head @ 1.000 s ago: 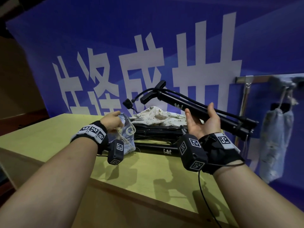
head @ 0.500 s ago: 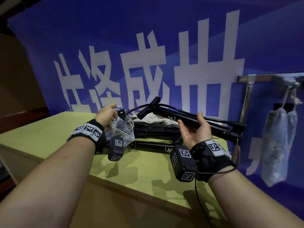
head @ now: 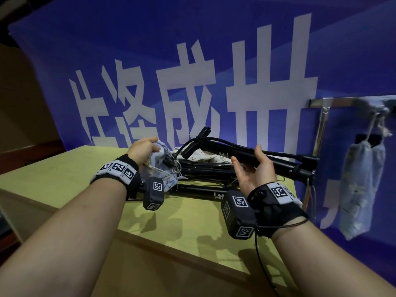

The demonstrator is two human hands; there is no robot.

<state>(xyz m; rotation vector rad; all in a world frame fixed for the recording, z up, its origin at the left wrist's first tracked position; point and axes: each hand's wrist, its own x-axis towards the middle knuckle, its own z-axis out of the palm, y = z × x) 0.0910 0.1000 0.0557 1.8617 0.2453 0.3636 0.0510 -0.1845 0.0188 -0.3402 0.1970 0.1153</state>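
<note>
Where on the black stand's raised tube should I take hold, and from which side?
Grip the raised tube mid-length, coming from below on the near side, where the right hand sits. There it is a bare, round, slanted bar; the left end carries a cable, the right end bulky clamp collars.

table (head: 64, 168): yellow-green top, runs near to far left
banner (head: 150, 50): blue, big white characters, far side
patterned cloth (head: 201, 155): far end of the table
rail (head: 342, 102): shiny metal, far right, with pale bags (head: 355, 185) hanging off it
</note>
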